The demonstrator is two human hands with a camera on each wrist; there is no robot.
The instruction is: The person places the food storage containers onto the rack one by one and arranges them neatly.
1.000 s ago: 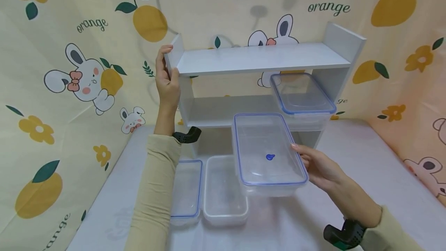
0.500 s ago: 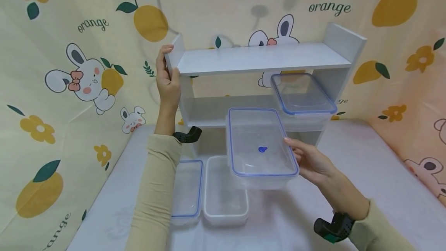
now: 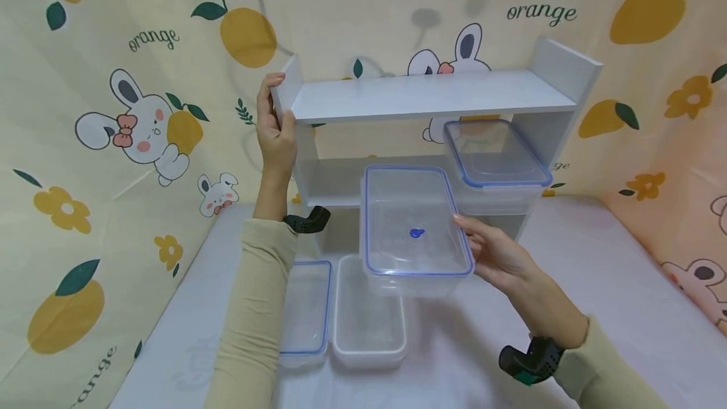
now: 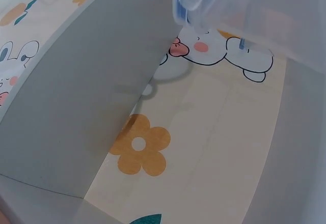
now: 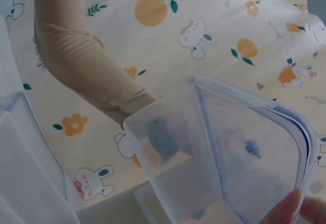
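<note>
My right hand [image 3: 502,257] grips the right side of a clear plastic food container [image 3: 406,207] with a blue-edged lid and a small blue valve. It is held up in front of the white shelf unit [image 3: 431,96], overlapping the middle shelf in the head view. In the right wrist view, fingertips [image 5: 285,208] press the lid edge of that container [image 5: 249,132]. My left hand [image 3: 276,134] holds the upper left side panel of the unit, thumb in front and fingers behind. Another lidded container [image 3: 500,156] sits at the right of the middle shelf, its front jutting out.
On the white tabletop [image 3: 165,346] stand a blue-lidded container [image 3: 307,308], partly behind the left sleeve, and a clear container without a blue rim [image 3: 370,327] beside it. A patterned cloth backdrop [image 3: 341,24] hangs behind the unit.
The container in my right hand has moved left and away from me, towards the middle shelf. My left hand stays on the side panel.
</note>
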